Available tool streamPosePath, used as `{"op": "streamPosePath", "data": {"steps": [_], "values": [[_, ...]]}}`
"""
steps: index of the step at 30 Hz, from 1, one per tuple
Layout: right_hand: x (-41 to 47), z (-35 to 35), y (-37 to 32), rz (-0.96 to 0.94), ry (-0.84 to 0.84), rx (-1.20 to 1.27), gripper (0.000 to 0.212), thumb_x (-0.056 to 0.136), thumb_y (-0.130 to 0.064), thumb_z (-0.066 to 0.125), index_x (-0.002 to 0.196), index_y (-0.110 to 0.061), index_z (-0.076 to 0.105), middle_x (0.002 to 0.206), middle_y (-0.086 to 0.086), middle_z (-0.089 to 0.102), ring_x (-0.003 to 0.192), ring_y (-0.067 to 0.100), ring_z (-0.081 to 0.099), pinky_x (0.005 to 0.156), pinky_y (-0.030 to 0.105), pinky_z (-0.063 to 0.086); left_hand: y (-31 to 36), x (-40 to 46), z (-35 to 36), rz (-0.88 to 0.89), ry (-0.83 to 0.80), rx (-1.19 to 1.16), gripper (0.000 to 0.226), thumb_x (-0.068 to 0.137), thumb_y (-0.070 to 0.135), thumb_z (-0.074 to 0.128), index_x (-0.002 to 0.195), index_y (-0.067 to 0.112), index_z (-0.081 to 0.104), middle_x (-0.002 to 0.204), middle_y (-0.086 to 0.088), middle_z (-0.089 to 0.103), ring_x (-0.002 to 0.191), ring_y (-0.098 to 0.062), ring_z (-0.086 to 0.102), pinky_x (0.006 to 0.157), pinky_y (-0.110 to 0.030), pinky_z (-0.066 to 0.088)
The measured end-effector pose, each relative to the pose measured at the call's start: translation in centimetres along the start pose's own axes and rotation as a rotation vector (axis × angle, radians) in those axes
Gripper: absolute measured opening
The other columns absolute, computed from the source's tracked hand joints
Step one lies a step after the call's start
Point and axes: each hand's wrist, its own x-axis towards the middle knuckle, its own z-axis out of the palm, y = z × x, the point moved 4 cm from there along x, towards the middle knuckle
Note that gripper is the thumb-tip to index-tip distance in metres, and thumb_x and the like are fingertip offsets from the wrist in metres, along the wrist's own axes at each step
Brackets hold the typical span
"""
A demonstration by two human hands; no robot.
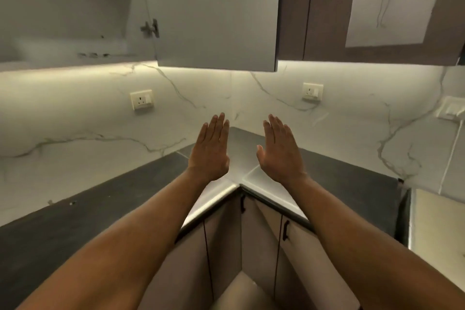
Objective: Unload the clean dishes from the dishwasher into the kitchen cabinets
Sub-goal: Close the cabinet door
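Nothing is gripped: left hand (210, 152) and right hand (280, 152) reach flat-fingered over the counter (75, 219) corner, below the open cabinet door (216, 12), probably between loads; dishes and dishwasher are out of sight.

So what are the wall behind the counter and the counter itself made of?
The wall looks like polished white marble or a marble-look slab: grey veins, soft sheen. The counter seems to be dark stone or laminate, matte, with a pale, reflective strip along its front edge, possibly metal.

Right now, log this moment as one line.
left hand: open, empty | right hand: open, empty | upper cabinet door: open | countertop: no dishes
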Motion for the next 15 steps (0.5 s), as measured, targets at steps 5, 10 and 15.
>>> {"op": "streamPosePath", "data": {"steps": [5, 10, 15], "values": [[6.0, -2.5, -0.4, -0.047, 0.122, -0.023, 0.067, 0.090, -0.030, 0.060, 0.145, 0.000, 0.039, 0.155, 0.021, 0.033, 0.145, 0.034, 0.030, 0.120, 0.045, 0.023, -2.4, 4.2, -3.7, 0.023, 0.083, 0.075, 0.090, 0.085, 0.024, 0.055, 0.156, 0.005, 0.003, 0.163, -0.013, -0.010, 0.151, -0.026, -0.013, 0.121, -0.039, -0.009], [10.9, -5.3, 0.7, -0.030, 0.229, -0.046, 0.065, 0.089, -0.033, 0.063, 0.142, -0.001, 0.044, 0.152, 0.019, 0.039, 0.141, 0.034, 0.036, 0.117, 0.043, 0.023, -3.0, 9.1, -7.4, 0.083, 0.168, 0.150, 0.095, 0.085, 0.026, 0.057, 0.156, 0.005, -0.004, 0.162, -0.014, -0.016, 0.150, -0.028, -0.017, 0.120, -0.039, -0.011], [13.6, -5.7, 2.0, 0.030, 0.281, -0.035, 0.066, 0.089, -0.035, 0.063, 0.144, -0.003, 0.044, 0.152, 0.017, 0.040, 0.141, 0.034, 0.038, 0.116, 0.044, 0.025, -2.7, 14.7, -11.9, 0.171, 0.259, 0.261, 0.084, 0.093, 0.012, 0.047, 0.155, 0.007, -0.009, 0.162, -0.013, -0.019, 0.149, -0.028, -0.019, 0.120, -0.041, -0.011]]}}
